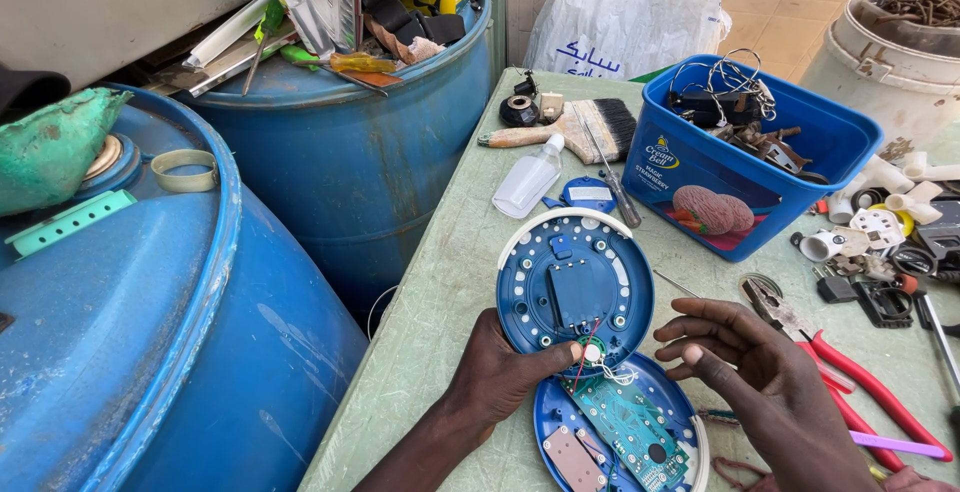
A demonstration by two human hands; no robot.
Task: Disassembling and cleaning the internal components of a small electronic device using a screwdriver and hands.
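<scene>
A cluttered green worktop [440,292] stands beside blue barrels [330,152]. Near its front edge, the left hand [500,377] grips a round blue cover [575,287]; the right hand [745,357] hovers just beside, fingers loosely curled, holding nothing.

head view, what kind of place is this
Probably an informal outdoor repair bench. The left hand holds an opened round blue device with its circuit board bared, red-handled pliers lie by the right hand, and blue drums stand piled with scrap.

blue round casing halves [574,287], green circuit board [630,427], red-handled pliers [860,387]
</scene>
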